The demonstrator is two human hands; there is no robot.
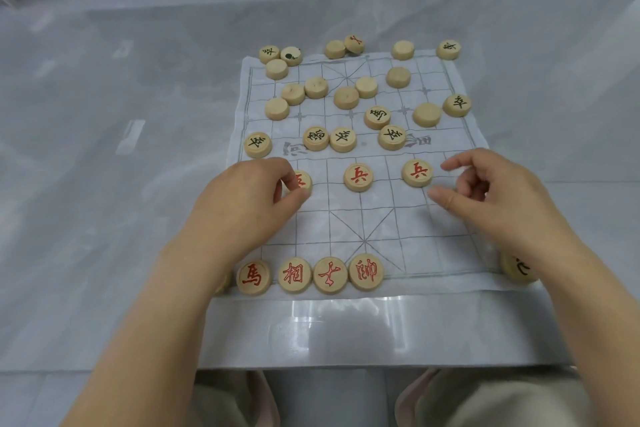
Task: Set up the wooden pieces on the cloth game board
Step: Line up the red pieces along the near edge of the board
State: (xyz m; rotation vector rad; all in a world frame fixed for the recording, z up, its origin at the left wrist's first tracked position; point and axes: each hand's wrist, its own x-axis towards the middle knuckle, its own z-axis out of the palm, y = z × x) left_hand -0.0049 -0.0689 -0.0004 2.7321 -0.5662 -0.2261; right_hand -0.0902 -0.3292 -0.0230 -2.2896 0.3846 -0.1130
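Pinching a red-marked piece [302,180], left hand [242,208]; neighbour [358,177] reads 兵

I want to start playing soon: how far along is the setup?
Done: four red pieces line the near edge, two red soldiers stand on their row. In hand: the left hand pinches a third soldier; the right hand holds nothing. Left: the far pieces lie scattered, many face down.

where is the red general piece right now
In the head view, the red general piece sits on the near edge of the cloth board, at the right end of the row of red pieces, just right of the red advisor piece.
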